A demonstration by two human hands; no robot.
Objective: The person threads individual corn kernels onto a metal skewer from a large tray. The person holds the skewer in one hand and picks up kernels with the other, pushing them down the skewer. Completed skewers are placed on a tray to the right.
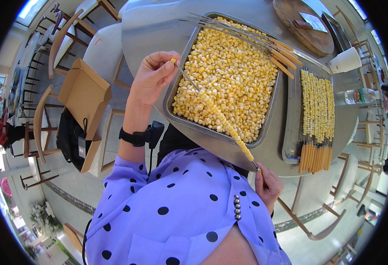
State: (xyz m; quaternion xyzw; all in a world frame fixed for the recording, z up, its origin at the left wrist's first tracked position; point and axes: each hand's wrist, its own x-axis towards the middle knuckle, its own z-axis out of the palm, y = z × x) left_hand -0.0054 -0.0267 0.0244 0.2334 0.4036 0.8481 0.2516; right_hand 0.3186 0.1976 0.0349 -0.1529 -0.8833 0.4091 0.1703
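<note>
My left hand (157, 77) pinches a single corn kernel (173, 61) at the tip of a metal skewer (190, 80). Below a bare stretch, corn kernels are threaded along the skewer in a long row (225, 123). My right hand (269, 183) grips the handle end near my body; the handle is mostly hidden by the fingers. Under the skewer lies a deep metal tray (266, 132) full of loose kernels (230, 76). Several bare skewers with wooden handles (283, 56) rest across its far right corner. To the right, a shallower metal tray (290, 145) holds filled corn skewers (318, 106) side by side.
On the round metal table (151, 36) are a wooden board (303, 33) with a cleaver (313, 22), a dark tray (336, 31), paper cups (345, 61) and a plastic bottle (361, 96). An open cardboard box (86, 89) sits on a chair at left. Another person is at far left.
</note>
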